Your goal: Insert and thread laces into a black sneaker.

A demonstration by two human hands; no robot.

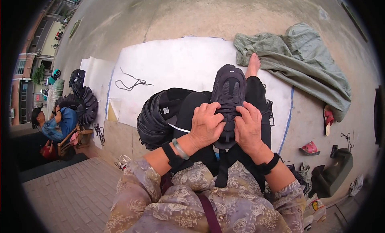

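Note:
A black lace-up sneaker (229,78) rests on my lap between my black-trousered legs, its toe pointing away from me. Black shoelaces (228,104) cross its front. My left hand (206,123) is at the shoe's left side, fingers curled and pinching at the lacing. On the opposite side, my right hand (249,123) pinches at the lacing too, thumb and fingers drawn together. The fingers partly hide the lace ends. Beside my left leg lies a bundle of black shoes (154,119) nested closely together, with a white strap (179,129) near it.
A white sheet (176,56) covers the ground ahead, with a loose black lace (130,84) on it. A green tarp (296,60) lies far right. Red sandals (329,120) and a dark box-like object (332,173) are at right. Another person (58,123) sits at left near more black shoes (86,106).

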